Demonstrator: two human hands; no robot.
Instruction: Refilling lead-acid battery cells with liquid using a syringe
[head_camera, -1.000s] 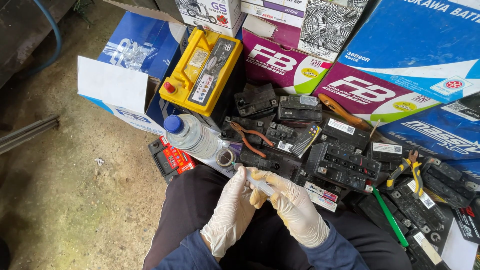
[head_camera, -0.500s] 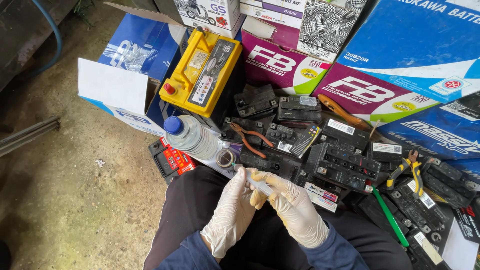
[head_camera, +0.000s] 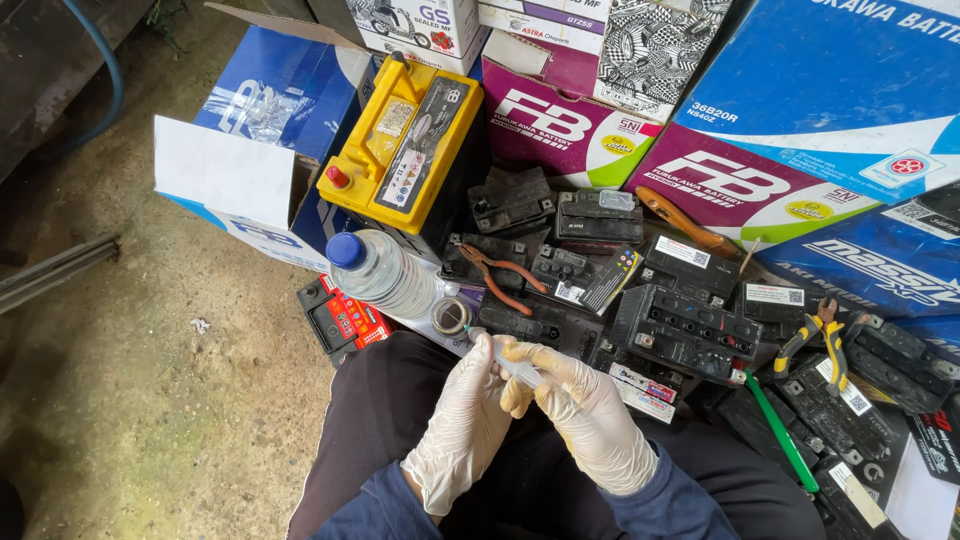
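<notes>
In 2 gloved hands (head_camera: 520, 415), 1 syringe (head_camera: 518, 372)

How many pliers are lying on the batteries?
2: orange-handled pliers on the small black batteries near the bottle; yellow-handled pliers at the right. Others may be hidden.

I see thin matt rubber gloves on both hands (head_camera: 530, 420), a clear ribbed plastic bottle (head_camera: 385, 275), a glossy yellow plastic battery (head_camera: 405, 150), and rough concrete floor (head_camera: 130, 400).
</notes>
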